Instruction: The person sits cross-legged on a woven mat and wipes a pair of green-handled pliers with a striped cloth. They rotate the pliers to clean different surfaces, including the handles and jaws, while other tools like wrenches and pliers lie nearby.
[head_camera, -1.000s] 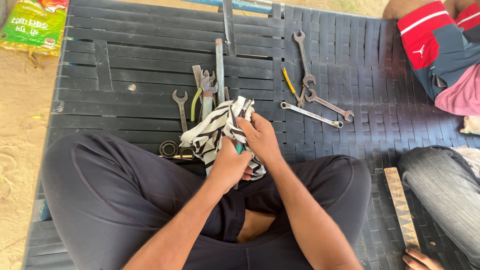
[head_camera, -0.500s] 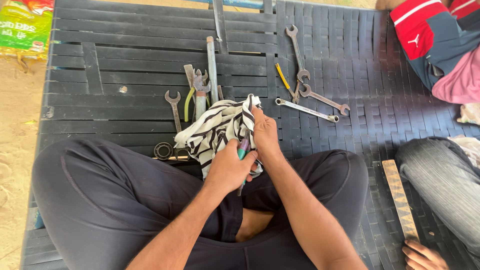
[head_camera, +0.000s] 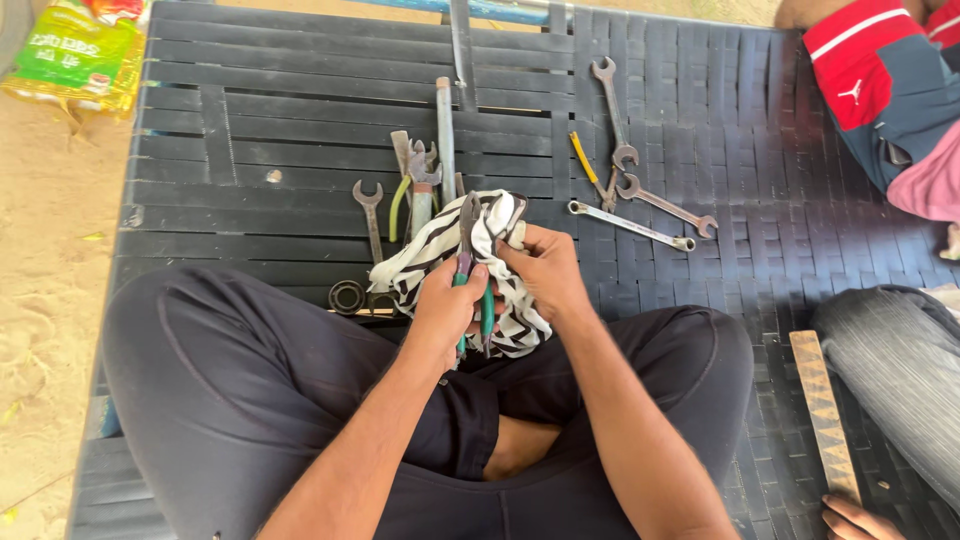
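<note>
Centrally, over the crossed legs, the left hand (head_camera: 445, 310) is closed in a fist around the green handles of a pair of pliers (head_camera: 470, 262), whose metal head points away from the body. The right hand (head_camera: 545, 268) is closed too, fingers pinching a black-and-white striped cloth (head_camera: 440, 245) against the pliers' head; the cloth is bunched around the tool and drapes below both hands onto the lap.

Just beyond the grip, on the dark woven-strap platform (head_camera: 250, 120), lie a small open-end spanner (head_camera: 370, 215), a second pair of pliers with pale green handles (head_camera: 415, 185) and a grey metal pipe (head_camera: 445, 135), the last two touching or nearly touching the cloth. Left of the grip, near the knee, sits a dark ring (head_camera: 348, 296). Right of and beyond the grip, well apart, lie several long spanners (head_camera: 630, 222) and a yellow-handled tool (head_camera: 583, 158).

Far right: another person's red-and-blue sleeve (head_camera: 880, 80), a wooden strip (head_camera: 822, 410).
</note>
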